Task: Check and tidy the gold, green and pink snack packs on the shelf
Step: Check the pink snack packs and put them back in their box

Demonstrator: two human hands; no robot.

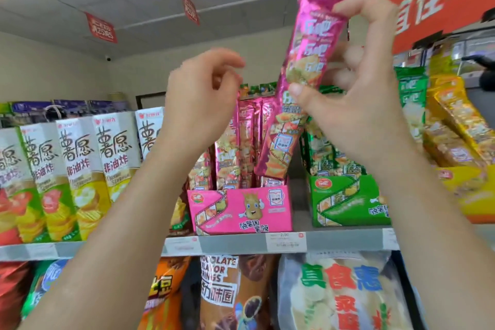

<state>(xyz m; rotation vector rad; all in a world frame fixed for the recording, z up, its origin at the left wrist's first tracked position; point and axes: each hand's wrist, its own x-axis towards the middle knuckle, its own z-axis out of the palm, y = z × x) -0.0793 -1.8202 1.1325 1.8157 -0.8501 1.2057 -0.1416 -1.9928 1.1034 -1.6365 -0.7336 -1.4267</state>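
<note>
Bright ceiling light, motion blur, warped edges

The grey shelf (233,244), with price labels (286,242) on its front edge, carries, left to right, upright chip cartons (80,169), a pink display box (241,209), a green display box (348,203) and a yellow display box (466,195), each box holding snack packs (245,142) of its own colour.

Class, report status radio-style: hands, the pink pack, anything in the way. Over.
Right hand pinching pink pack, raised, tilted. Left hand empty, fingers loosely curled. Nothing between pack and pink display box below.
</note>
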